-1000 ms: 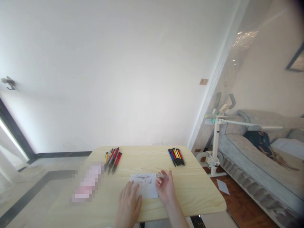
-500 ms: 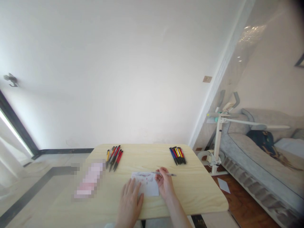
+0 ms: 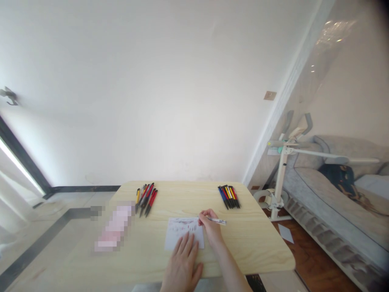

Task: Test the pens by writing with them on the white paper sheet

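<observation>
A white sheet of paper [image 3: 170, 239] with rows of small dark and reddish marks lies near the front of the table. Flat on its lower part rests my left hand [image 3: 184, 257], fingers stretched out. My right hand [image 3: 210, 227] is closed around a slim pen [image 3: 218, 221] at the paper's upper right edge. The pen slants to the right, its tip end hidden by my fingers. Farther back on the left is a loose bunch of red, grey and yellow pens [image 3: 147, 198]. A tighter row of blue, red, yellow and white pens [image 3: 229, 197] lies at the back right.
The pale wooden table [image 3: 258, 251] stands before a white wall [image 3: 182, 101]. A blurred pink patch [image 3: 114, 229] covers part of the left side. To the right are a white exercise machine [image 3: 281, 174], a grey sofa [image 3: 310, 182] and a paper on the floor [image 3: 285, 233].
My left hand has slid right, onto the lower middle of the paper. My right hand has turned slightly and still holds the pen. The view has shifted a little.
</observation>
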Demonstrator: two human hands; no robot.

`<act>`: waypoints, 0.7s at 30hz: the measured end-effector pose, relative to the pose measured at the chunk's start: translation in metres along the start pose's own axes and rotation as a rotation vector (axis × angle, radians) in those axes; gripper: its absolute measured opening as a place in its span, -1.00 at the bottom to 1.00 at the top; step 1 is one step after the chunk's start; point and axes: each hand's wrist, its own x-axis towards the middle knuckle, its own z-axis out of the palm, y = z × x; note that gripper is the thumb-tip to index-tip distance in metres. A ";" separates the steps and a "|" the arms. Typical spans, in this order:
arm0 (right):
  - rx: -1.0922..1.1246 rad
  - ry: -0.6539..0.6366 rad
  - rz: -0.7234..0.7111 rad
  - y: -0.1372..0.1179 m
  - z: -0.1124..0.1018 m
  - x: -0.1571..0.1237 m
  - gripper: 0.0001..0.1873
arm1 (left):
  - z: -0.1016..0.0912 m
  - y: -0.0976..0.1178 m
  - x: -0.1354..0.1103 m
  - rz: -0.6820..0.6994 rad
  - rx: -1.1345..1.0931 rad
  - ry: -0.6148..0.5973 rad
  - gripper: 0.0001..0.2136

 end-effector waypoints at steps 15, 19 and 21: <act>-0.460 -0.062 -0.143 0.012 0.010 0.009 -0.80 | -0.010 -0.001 0.003 -0.026 -0.145 -0.217 -0.15; -0.529 -0.081 -0.201 0.012 0.014 0.007 -0.80 | -0.013 0.001 0.004 -0.050 -0.158 -0.227 -0.16; -0.550 -0.085 -0.217 0.012 0.014 0.006 -0.80 | -0.014 0.002 0.003 -0.054 -0.162 -0.224 -0.18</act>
